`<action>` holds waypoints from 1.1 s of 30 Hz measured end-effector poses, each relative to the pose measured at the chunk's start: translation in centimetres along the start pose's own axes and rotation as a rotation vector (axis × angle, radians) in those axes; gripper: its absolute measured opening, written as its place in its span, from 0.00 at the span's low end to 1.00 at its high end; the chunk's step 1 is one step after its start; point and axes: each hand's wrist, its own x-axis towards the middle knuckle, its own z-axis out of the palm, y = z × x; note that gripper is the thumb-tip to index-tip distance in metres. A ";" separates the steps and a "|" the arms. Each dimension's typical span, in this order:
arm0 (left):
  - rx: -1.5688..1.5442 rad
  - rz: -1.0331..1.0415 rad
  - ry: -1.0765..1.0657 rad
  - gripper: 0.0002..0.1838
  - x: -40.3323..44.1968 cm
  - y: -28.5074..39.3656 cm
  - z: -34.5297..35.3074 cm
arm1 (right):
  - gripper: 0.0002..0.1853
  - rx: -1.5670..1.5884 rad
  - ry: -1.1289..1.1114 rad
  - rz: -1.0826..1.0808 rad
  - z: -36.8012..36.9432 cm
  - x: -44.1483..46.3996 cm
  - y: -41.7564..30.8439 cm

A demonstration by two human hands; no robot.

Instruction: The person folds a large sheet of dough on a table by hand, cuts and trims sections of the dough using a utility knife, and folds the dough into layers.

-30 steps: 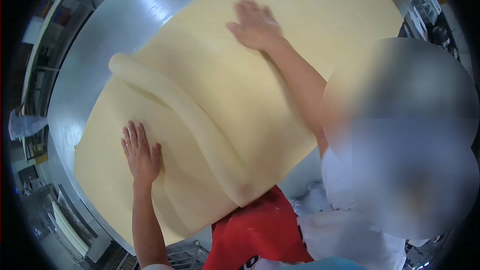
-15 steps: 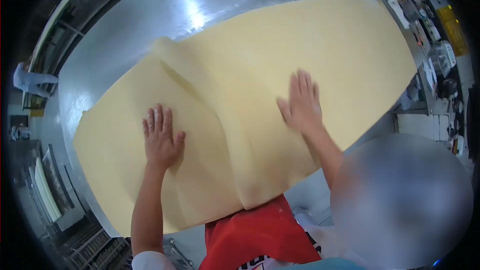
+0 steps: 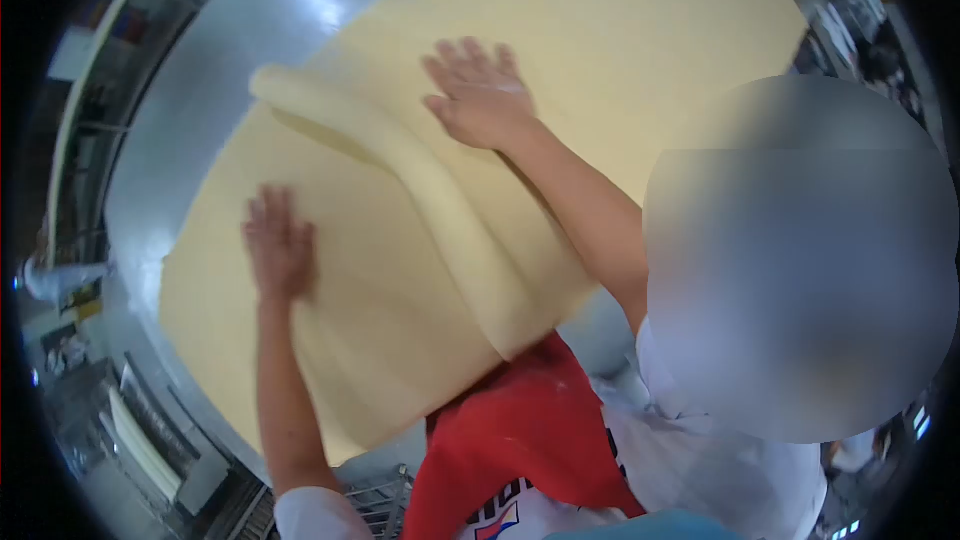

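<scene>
A very large pale-yellow sheet (image 3: 590,40), which looks like rolled-out dough, covers much of a shiny metal table. Across it runs a raised, rounded fold (image 3: 425,185), from the far left edge down to the near edge. My left hand (image 3: 280,245) lies palm down on the sheet left of this fold, its stretched fingers slightly blurred. On the other side, my right hand (image 3: 482,95) is palm down with fingers spread, over or touching the sheet; white powder shows on its back. Neither hand grasps anything. A red apron (image 3: 520,410) hangs against the near edge.
The metal table (image 3: 200,110) shows beyond the sheet. A large blurred round area (image 3: 800,270) hides the right side, with white clothing (image 3: 720,460) beneath it. Racks and shelving (image 3: 85,130) line the left, and a cluttered bench (image 3: 850,20) stands at the upper right.
My right hand has moved left and away from me, nearer the fold. The fold now stands up thicker and rounder. The view has tilted, and the blurred area has moved higher.
</scene>
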 end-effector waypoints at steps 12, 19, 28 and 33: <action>-0.047 -0.256 0.029 0.39 8.0 -10.8 -1.1 | 0.43 1.219 0.413 0.996 9.7 -39.8 -6.3; -0.229 -0.199 0.162 0.38 10.1 -15.0 -1.9 | 0.24 1.737 0.300 1.021 9.9 -34.1 -24.1; -0.726 -0.088 -0.017 0.30 11.2 -16.7 -2.7 | 0.22 1.642 0.492 0.954 8.9 -33.3 -26.2; -0.710 -0.068 -0.104 0.32 12.5 -17.4 -2.8 | 0.25 1.894 0.462 0.998 9.1 -33.6 -25.1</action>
